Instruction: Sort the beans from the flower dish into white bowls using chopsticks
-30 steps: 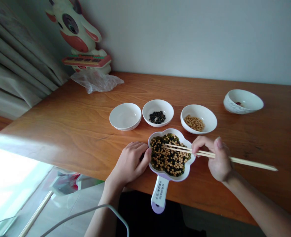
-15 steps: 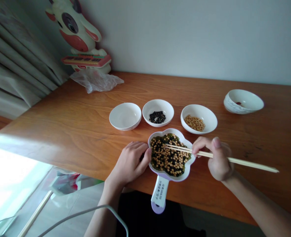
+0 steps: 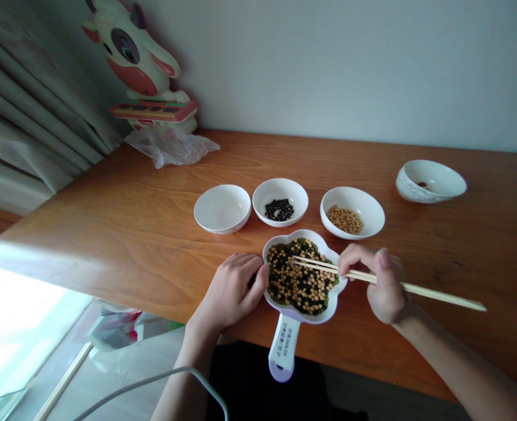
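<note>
A flower-shaped pan [image 3: 280, 310], white inside with a lilac edge and a labelled handle, stands near the table's front edge. Mixed yellow, black and green beans [image 3: 302, 280] cover its bottom. My left hand [image 3: 236, 286] is curled against the pan's left rim, thumb at the edge; some of its fingertips are hidden. Closed around a pair of wooden chopsticks [image 3: 437, 295] is my right hand [image 3: 378, 280], at the pan's right side. The chopstick tips reach into the beans; whether a bean is pinched between them is too small to tell.
Behind the pan stand a bare white bowl [image 3: 222, 204], a bowl with black beans [image 3: 299, 196] and a bowl with yellow beans [image 3: 374, 216]. Another bowl [image 3: 448, 187] sits back right. A plastic bag [image 3: 173, 147] and a cow toy [image 3: 146, 70] are back left. A cable [image 3: 153, 380] crosses the lower left.
My right hand and the chopsticks have shifted very slightly left, with the tips still among the beans. My left hand and the pan stay in place.
</note>
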Demonstrator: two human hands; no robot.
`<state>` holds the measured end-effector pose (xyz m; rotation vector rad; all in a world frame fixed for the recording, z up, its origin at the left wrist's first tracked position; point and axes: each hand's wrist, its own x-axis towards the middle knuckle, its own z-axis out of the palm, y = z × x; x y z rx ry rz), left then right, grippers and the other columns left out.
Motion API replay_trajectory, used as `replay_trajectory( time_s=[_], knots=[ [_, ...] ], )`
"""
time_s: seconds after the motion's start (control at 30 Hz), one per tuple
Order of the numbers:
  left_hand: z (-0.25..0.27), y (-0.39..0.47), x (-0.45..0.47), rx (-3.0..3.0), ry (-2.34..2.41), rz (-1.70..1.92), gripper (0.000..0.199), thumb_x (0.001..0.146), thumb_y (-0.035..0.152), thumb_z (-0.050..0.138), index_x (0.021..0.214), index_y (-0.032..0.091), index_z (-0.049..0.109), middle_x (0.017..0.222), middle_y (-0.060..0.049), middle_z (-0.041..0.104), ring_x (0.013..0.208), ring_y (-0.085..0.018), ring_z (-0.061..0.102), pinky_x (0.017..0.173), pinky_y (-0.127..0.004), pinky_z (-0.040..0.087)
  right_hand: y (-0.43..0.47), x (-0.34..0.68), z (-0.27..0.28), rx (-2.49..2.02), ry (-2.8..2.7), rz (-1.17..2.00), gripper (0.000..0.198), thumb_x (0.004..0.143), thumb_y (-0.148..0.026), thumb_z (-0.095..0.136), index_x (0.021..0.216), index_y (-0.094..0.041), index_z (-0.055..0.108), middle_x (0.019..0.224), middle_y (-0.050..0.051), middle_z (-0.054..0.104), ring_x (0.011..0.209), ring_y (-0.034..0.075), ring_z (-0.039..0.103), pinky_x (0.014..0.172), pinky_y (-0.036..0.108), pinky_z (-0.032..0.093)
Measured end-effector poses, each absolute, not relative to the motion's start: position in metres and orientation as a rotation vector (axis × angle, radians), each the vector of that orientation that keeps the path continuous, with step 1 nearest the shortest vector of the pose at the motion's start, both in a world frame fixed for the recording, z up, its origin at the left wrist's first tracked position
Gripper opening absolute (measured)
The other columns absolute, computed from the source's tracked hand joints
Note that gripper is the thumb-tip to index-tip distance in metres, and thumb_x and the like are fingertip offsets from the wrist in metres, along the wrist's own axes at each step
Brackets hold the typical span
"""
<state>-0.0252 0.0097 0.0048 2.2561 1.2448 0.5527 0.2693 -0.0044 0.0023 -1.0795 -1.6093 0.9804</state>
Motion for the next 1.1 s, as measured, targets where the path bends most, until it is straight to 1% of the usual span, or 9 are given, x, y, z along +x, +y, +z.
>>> replay_trajectory(
  time_s=[0.13,0.3,0.43,0.6,1.1],
  knots=[
    [0.0042,0.0095,-0.0258,2.256,1.246,0.546,0.036,0.111,0.031,0.037,0.078,0.021,0.043,0.077,-0.001,0.056,0.073,-0.017,0.051,0.075,-0.033,0.039,-0.0041,0.2689,0.0012,-1.068,-1.594,0.984,0.069,0.106,-0.066,0.021,0.077,-0.026,0.069,0.072,0.005,0.064,0.067,0.022,0.059,0.063,0.038,0.044],
    [0.0044,0.0094,-0.0255,2.265,1.248,0.553,0.036,0.111,0.030,0.038,0.077,0.021,0.044,0.076,-0.001,0.056,0.072,-0.017,0.052,0.075,-0.033,0.039,-0.0049,0.2683,0.0031,-1.091,-1.599,0.965,0.070,0.107,-0.063,0.020,0.074,-0.025,0.069,0.071,0.005,0.065,0.065,0.022,0.059,0.061,0.038,0.044],
    [0.0043,0.0092,-0.0252,2.264,1.251,0.560,0.036,0.111,0.030,0.037,0.076,0.021,0.044,0.076,-0.002,0.057,0.073,-0.017,0.053,0.074,-0.033,0.040,-0.0050,0.2685,0.0039,-1.102,-1.599,0.938,0.071,0.108,-0.062,0.020,0.073,-0.025,0.069,0.071,0.006,0.066,0.067,0.022,0.060,0.063,0.038,0.044],
    [0.0040,0.0097,-0.0255,2.268,1.257,0.559,0.037,0.111,0.031,0.037,0.076,0.021,0.044,0.076,-0.002,0.058,0.072,-0.018,0.054,0.074,-0.033,0.040,-0.0038,0.2679,0.0019,-1.091,-1.594,0.952,0.073,0.107,-0.065,0.017,0.074,-0.025,0.069,0.070,0.005,0.065,0.065,0.022,0.059,0.061,0.039,0.044],
    [0.0038,0.0090,-0.0253,2.272,1.262,0.559,0.038,0.111,0.033,0.036,0.076,0.021,0.046,0.076,-0.003,0.058,0.073,-0.018,0.054,0.074,-0.033,0.041,-0.0033,0.2691,-0.0012,-1.078,-1.606,0.979,0.072,0.105,-0.069,0.018,0.076,-0.027,0.069,0.072,0.005,0.065,0.067,0.023,0.059,0.061,0.040,0.045]
  ],
)
